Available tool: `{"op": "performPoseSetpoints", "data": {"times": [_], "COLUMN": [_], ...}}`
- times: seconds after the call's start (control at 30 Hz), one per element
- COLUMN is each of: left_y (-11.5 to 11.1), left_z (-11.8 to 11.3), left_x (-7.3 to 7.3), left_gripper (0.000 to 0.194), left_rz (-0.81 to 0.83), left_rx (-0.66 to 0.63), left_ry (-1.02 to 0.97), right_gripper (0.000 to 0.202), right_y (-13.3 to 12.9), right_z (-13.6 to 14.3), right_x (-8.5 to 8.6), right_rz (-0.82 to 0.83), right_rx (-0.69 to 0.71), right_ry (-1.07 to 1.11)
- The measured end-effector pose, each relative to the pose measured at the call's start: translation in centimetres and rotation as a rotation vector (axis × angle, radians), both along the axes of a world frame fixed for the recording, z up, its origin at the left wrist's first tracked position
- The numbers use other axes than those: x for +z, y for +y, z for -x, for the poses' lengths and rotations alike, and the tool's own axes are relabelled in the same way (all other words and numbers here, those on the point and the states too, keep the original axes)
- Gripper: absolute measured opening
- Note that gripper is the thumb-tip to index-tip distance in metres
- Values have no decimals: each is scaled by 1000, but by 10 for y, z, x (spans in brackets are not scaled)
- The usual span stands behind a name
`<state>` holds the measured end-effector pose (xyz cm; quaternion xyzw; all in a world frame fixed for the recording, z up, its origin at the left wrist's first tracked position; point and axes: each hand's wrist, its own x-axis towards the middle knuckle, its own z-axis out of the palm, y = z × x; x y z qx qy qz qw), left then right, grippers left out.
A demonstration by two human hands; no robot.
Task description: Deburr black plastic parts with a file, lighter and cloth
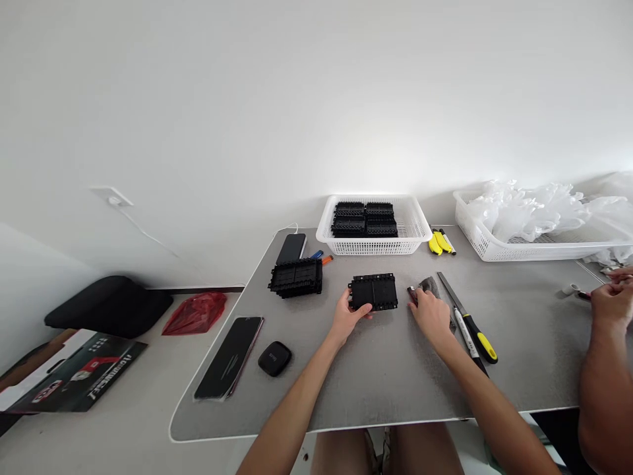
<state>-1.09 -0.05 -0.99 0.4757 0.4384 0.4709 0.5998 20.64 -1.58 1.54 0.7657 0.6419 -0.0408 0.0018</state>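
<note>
My left hand (350,318) grips a flat black plastic part (373,292) by its left and lower edge, thumb on top. The part has a notched, toothed rim and a line down its middle. Farther right, my right hand (431,313) is closed on a small dark-red item (412,294); only its end shows, so its kind is unclear. Beneath and beside that hand lies a crumpled dark grey cloth (429,285). To its right are a file (467,316) with a black and yellow handle and a white marker (467,333). A stack of similar black parts (297,277) sits to the left.
A white basket (373,247) behind holds more black parts. Another basket (524,252) contains clear plastic bags. Yellow tools (439,243), two phones (230,356) (291,248) and a black case (275,358) lie on the grey table (366,389). At right is another person's hand (610,300).
</note>
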Motion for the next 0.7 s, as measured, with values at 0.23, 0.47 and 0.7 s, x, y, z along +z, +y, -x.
{"op": "performPoseSetpoints", "data": {"times": [0.23, 0.47, 0.7], "left_y": [0, 0, 1], "left_z": [-1, -3, -3], "left_x": [0, -2, -5], "left_gripper": [63, 66, 61], "left_rz": [-7, -48, -131], "left_rx": [-23, -15, -3], "left_ry": [-6, 8, 47], "right_gripper": [19, 22, 32], "right_y": [16, 22, 21], "right_z": [4, -1, -3], "right_x": [2, -4, -18], "right_rz": [43, -4, -138], "right_rx": [-18, -61, -102], "right_ry": [-111, -133, -106]}}
